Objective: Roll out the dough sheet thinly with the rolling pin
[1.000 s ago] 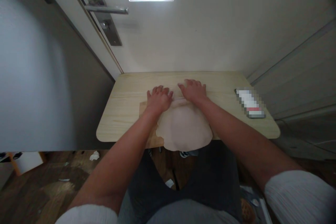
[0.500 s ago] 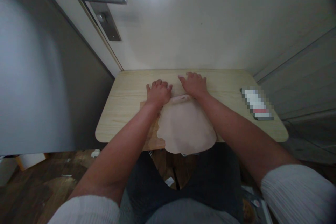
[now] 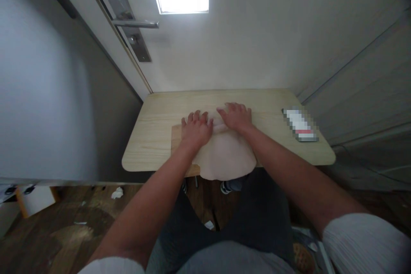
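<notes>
The left hand (image 3: pixel 196 130) and right hand (image 3: pixel 236 116) lie with fingers spread at the far edge of smooth, roundish dough (image 3: pixel 227 156). A flat wooden board (image 3: pixel 175 135) pokes out underneath.

There are two hands (image 3: pixel 196 132) (image 3: pixel 236 117), one pale sheet (image 3: pixel 228 157), one table (image 3: pixel 149 137).

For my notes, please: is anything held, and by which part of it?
I cannot tell: left hand and right hand lie palm-down at the far edge of the pale sheet; undersides hidden.
</notes>
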The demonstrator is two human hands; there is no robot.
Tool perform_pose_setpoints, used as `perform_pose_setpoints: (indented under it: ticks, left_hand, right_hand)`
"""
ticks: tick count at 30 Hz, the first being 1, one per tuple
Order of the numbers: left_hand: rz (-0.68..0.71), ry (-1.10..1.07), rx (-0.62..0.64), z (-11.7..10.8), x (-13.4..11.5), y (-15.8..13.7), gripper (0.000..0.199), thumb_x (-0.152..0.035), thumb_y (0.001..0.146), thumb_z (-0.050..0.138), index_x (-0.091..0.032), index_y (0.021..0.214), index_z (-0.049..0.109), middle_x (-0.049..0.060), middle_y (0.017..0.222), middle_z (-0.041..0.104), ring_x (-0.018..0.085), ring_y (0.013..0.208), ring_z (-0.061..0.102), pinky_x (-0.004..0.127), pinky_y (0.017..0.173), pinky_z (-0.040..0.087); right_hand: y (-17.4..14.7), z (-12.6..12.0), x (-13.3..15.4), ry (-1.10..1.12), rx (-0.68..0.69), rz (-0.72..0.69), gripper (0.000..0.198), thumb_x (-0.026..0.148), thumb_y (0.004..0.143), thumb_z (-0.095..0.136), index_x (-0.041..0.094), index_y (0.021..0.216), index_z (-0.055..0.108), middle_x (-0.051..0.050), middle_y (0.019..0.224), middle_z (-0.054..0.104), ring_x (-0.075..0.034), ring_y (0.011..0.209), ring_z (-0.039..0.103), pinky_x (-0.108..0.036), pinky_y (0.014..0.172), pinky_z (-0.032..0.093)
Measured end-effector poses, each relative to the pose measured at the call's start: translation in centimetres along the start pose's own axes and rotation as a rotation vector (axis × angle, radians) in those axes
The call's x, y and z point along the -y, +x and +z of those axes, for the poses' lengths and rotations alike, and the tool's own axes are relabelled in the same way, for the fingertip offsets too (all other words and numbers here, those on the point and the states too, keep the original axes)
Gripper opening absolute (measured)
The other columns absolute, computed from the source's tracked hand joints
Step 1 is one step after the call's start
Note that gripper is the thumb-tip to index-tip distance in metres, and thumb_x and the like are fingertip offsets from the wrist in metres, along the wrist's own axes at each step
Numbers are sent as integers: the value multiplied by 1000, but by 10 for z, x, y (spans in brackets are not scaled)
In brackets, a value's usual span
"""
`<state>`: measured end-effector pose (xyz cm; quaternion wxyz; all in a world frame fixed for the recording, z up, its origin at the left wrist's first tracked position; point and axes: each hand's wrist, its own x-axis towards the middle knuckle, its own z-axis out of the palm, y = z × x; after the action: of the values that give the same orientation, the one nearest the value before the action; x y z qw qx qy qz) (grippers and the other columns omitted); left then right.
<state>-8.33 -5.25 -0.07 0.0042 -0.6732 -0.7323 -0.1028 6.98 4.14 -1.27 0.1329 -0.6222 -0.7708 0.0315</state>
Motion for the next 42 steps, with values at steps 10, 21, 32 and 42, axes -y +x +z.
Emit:
perform_pose_setpoints:
  ticks: [10,21,32,42]
  left_hand:
    - [76,25,-42,-9,-27,-65,57,-50,103,19,-25,149,41,7,157,41,28,145,34,53,115,29]
    - [61,53,-7,-11,-21,-46,62,-58,100,22,-26,149,41,8,159,39,33,146,31,57,117,23]
    - [7,30,36,-5,5,24,64,-62,99,20,-28,144,49,11,156,42,32,142,36,62,113,28]
    - [31,45,90,-7,6,26,61,-61,99,23,-27,145,48,11,156,43,31,143,36,58,113,31]
  right_hand:
    - [-73,-16,-19,-34,-51,-79,58,56,100,31,24,145,48,-10,152,46,-36,139,35,-62,113,18]
    - [-57,-19,-14,-6,1,-71,59,58,100,32,25,145,49,-10,153,45,-37,140,33,-63,114,18]
    - [18,-7,4,59,63,-14,62,61,98,32,21,141,53,-14,144,54,-36,131,45,-60,109,28]
    - [15,-9,5,43,59,-49,65,63,97,33,19,142,52,-14,147,51,-36,134,42,-61,111,25]
